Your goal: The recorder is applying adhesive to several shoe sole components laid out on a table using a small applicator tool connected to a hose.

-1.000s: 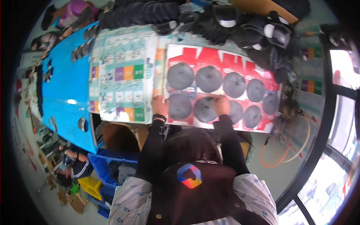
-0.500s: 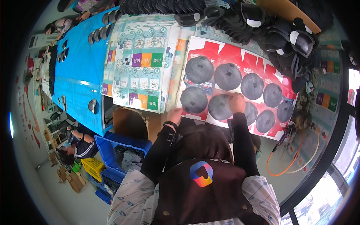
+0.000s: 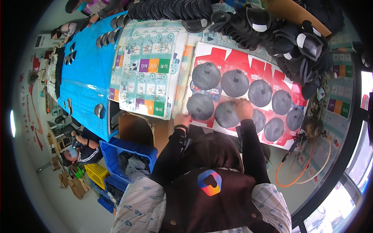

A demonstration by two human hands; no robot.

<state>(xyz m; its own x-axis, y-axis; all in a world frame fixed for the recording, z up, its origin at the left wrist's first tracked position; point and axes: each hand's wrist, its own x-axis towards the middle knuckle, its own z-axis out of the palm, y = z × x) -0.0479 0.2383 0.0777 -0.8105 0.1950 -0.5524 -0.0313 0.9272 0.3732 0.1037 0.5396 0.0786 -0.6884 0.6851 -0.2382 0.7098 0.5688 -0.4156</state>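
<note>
Evidently, we have nine grey discs [image 3: 206, 76] laid out on the red-and-white board [image 3: 223, 55], right hand [image 3: 244, 109] at a near-side disc [image 3: 226, 115], left hand [image 3: 181, 120] at its near-left corner, both grips unclear, black shells [image 3: 258, 17] heaped beyond it, remainder unjudgeable.

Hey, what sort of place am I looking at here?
Probably a small workshop or factory room: round dark grey pieces lie in two rows on a red-and-white sheet, black curved parts are massed beyond it, and a blue crate holds dark material.
</note>
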